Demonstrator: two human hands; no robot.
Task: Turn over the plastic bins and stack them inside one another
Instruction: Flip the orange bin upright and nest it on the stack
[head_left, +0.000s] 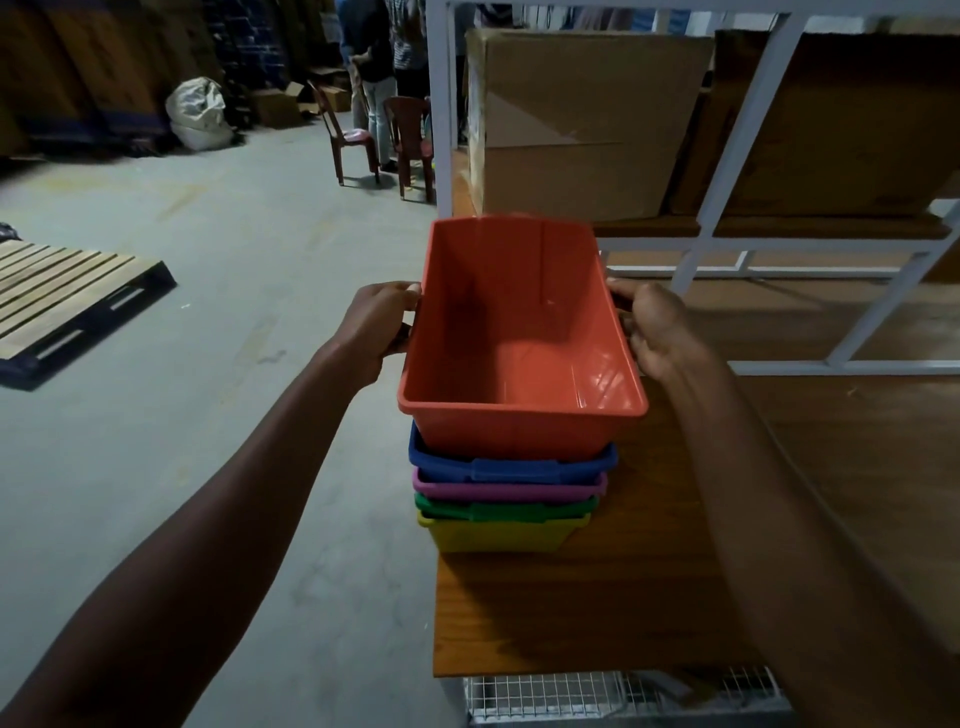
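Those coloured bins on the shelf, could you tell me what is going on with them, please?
A person is nesting plastic bins on a wooden shelf. The left hand and right hand grip the long sides of an upright orange bin, which sits in the top of the stack but is not pushed fully down. Below it, blue, pink, green and yellow bins are already nested.

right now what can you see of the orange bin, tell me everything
The orange bin is a glossy plastic rectangular tub, open side up and empty, with a flared rim and tapered walls. It sits tilted, partly nested in the blue bin atop the stack. The left hand and right hand grip its long sides.
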